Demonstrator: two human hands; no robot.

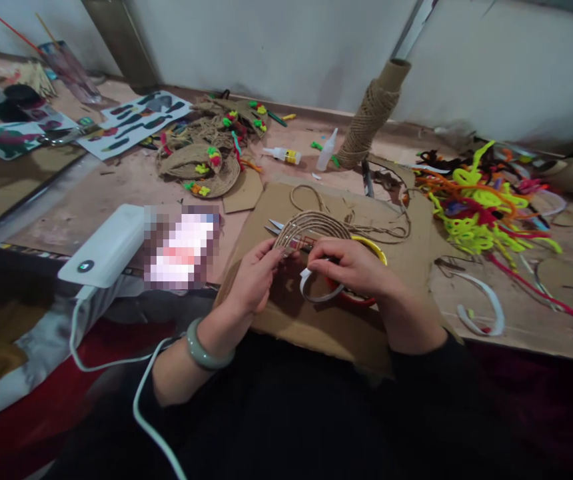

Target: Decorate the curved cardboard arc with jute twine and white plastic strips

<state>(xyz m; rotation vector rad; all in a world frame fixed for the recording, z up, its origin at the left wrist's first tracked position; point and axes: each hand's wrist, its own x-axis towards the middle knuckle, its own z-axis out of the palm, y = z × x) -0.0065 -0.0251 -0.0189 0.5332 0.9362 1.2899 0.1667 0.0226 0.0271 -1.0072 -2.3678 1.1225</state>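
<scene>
My left hand (256,277) pinches the left end of a curved band of jute twine (314,223), its strands lying side by side in an arc. Between the fingertips of my right hand (349,263) is a narrow white strip (319,298), which curls down in a loop. What the strip is made of I cannot tell. Beneath the hands, scissor blades (275,225) poke out at the left. A yellow and red rim or handle (374,248) shows at the right, partly hidden by my right hand. A cardboard sheet (286,320) lies under all this, with loose twine (386,230) trailing across it.
Behind stand a twine-wound tube (371,117) and small glue bottles (327,150). Twine pieces with coloured trims (211,157) lie back left. Bright pipe cleaners (481,200) pile up right, near a white curved strip (496,307). A power bank (109,243) and blurred-out phone (184,247) sit left.
</scene>
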